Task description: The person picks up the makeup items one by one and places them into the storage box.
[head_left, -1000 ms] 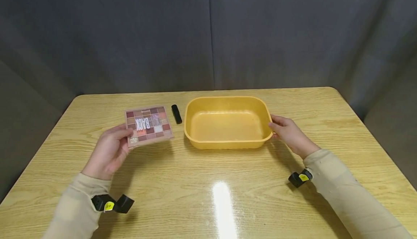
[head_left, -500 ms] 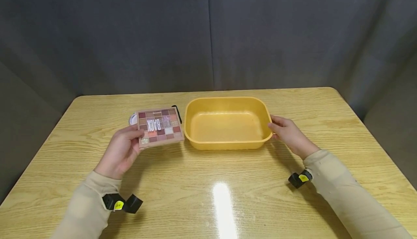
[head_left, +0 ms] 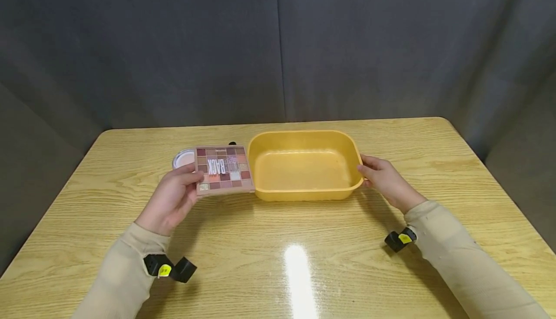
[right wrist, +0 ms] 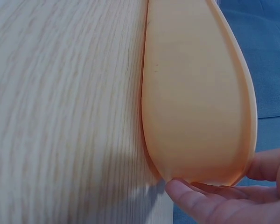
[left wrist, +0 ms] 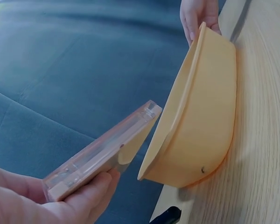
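Held eyeshadow palette in left hand, gripped yellow basin with right hand, near far edge of table

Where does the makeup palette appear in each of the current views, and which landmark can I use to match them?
Head: left of centre, the makeup palette is in the left hand, lettered face visible.
Left wrist: left of centre, below the middle, the makeup palette shows its side edge.
Right wrist: not in this picture.
Shared landmark: the yellow tub, visible in all three.
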`<move>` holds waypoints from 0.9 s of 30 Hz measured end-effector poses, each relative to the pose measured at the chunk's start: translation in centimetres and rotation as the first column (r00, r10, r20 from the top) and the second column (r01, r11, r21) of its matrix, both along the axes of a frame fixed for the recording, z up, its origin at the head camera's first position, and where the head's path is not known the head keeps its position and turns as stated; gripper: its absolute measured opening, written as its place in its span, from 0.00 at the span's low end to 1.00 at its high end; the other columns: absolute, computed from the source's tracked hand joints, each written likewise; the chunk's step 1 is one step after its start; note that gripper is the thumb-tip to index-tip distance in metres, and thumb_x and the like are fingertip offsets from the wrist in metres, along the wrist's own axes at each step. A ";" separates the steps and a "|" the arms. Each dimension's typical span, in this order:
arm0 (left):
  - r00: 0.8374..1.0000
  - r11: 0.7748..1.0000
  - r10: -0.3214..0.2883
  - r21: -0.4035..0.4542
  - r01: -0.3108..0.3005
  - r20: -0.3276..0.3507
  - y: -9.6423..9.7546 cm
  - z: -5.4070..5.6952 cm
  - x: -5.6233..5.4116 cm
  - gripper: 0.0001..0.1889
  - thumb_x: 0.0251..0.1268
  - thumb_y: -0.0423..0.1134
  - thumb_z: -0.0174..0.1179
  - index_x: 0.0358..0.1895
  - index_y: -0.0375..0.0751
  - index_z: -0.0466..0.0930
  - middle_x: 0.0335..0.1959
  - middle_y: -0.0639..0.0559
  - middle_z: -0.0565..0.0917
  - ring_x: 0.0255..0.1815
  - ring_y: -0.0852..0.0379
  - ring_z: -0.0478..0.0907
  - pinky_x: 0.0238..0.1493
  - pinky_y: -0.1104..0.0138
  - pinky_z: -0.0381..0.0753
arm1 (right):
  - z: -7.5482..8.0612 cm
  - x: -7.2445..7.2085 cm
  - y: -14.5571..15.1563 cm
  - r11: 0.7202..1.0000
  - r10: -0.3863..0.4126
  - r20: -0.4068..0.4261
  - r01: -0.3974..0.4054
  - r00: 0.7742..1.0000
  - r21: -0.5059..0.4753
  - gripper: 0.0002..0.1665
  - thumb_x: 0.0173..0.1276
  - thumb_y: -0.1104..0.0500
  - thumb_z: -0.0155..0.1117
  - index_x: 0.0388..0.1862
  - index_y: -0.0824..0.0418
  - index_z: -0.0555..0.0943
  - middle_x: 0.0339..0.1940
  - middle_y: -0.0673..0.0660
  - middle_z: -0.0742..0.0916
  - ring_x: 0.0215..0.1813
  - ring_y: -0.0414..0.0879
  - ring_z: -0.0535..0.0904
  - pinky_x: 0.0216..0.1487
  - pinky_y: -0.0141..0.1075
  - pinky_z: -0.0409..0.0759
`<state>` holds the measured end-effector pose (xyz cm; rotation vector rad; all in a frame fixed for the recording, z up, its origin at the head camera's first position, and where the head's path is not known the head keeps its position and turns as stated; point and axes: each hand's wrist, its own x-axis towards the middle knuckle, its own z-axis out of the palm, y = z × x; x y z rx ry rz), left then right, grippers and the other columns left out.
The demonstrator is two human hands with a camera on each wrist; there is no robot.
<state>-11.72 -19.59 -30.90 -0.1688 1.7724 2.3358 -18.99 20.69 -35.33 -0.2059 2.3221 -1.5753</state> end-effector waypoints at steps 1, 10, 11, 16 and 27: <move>1.000 1.000 -0.009 0.008 0.009 -0.001 0.1 0.0 -0.1 0.26 0.77 0.29 0.31 0.74 0.24 0.41 0.71 0.34 0.55 0.66 0.54 0.65 0.63 0.69 0.68 | 0.0 0.0 0.0 1.000 0.003 -0.001 -0.003 1.000 -0.001 0.30 0.80 0.63 0.40 0.74 0.76 0.49 0.65 0.75 0.69 0.48 0.43 0.75 0.46 0.31 0.77; 0.997 0.993 -0.062 0.104 0.059 0.034 0.7 0.6 -0.7 0.27 0.77 0.27 0.30 0.75 0.26 0.37 0.73 0.35 0.50 0.74 0.48 0.53 0.65 0.67 0.64 | 0.0 0.0 0.0 1.000 0.015 -0.002 -0.015 1.000 -0.001 0.31 0.81 0.62 0.40 0.74 0.76 0.49 0.66 0.74 0.69 0.51 0.46 0.75 0.47 0.32 0.78; 0.997 0.991 -0.066 0.115 0.061 0.038 0.8 0.7 -0.8 0.27 0.77 0.27 0.31 0.75 0.26 0.37 0.74 0.35 0.50 0.74 0.48 0.52 0.65 0.67 0.64 | -0.1 0.0 0.0 1.000 0.015 -0.003 -0.015 1.000 0.000 0.31 0.81 0.62 0.40 0.74 0.76 0.49 0.66 0.74 0.69 0.52 0.47 0.75 0.48 0.32 0.78; 0.994 0.988 -0.089 0.132 0.081 0.055 1.0 0.8 -1.2 0.27 0.76 0.26 0.31 0.75 0.26 0.37 0.74 0.35 0.49 0.75 0.48 0.51 0.65 0.67 0.64 | -0.1 -0.1 0.0 1.000 0.015 -0.007 -0.015 1.000 0.003 0.31 0.81 0.62 0.40 0.74 0.76 0.49 0.67 0.74 0.68 0.56 0.52 0.74 0.49 0.32 0.78; 0.988 0.985 -0.135 0.116 0.126 0.074 1.3 1.0 -1.9 0.27 0.77 0.28 0.32 0.74 0.25 0.39 0.73 0.34 0.52 0.73 0.48 0.54 0.64 0.67 0.66 | 0.0 0.0 -0.1 1.000 0.006 0.006 -0.007 1.000 0.015 0.31 0.81 0.61 0.41 0.75 0.76 0.49 0.68 0.74 0.68 0.58 0.54 0.72 0.50 0.34 0.77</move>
